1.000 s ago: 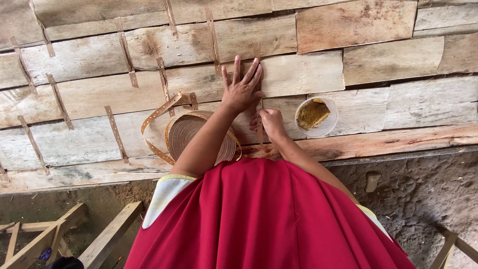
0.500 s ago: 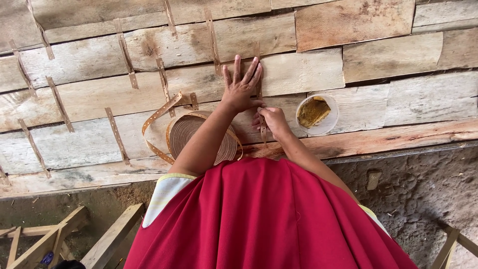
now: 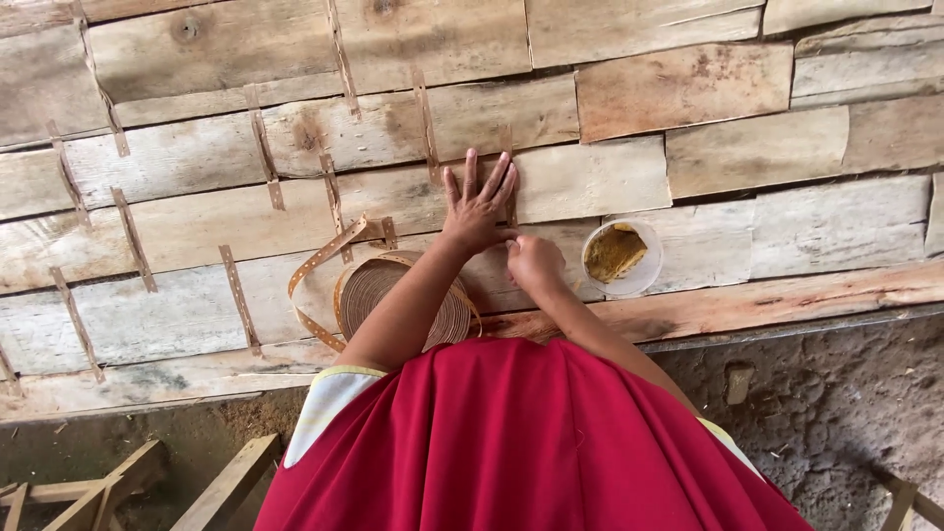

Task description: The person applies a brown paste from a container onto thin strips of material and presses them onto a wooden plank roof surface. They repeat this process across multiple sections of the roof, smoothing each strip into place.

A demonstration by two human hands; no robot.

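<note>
My left hand [image 3: 479, 202] lies flat on a pale wooden plank [image 3: 590, 182], fingers spread, and presses beside a short brown perforated strip [image 3: 510, 202] that runs across the plank joint. Just below it, my right hand [image 3: 536, 264] has its fingers pinched together at the strip's lower end. What sits between the fingertips is hidden. A coiled roll of the same brown strap [image 3: 393, 295] lies under my left forearm, its loose end [image 3: 324, 254] curling out to the left.
A small white bowl [image 3: 620, 257] with brown-yellow contents stands to the right of my right hand. Several more strips [image 3: 264, 147] are fixed across the plank joints. Bare earth [image 3: 836, 413] and wooden frames [image 3: 118, 482] lie below the planks.
Both hands stay in the same place on the planks. Only the view has shifted slightly.
</note>
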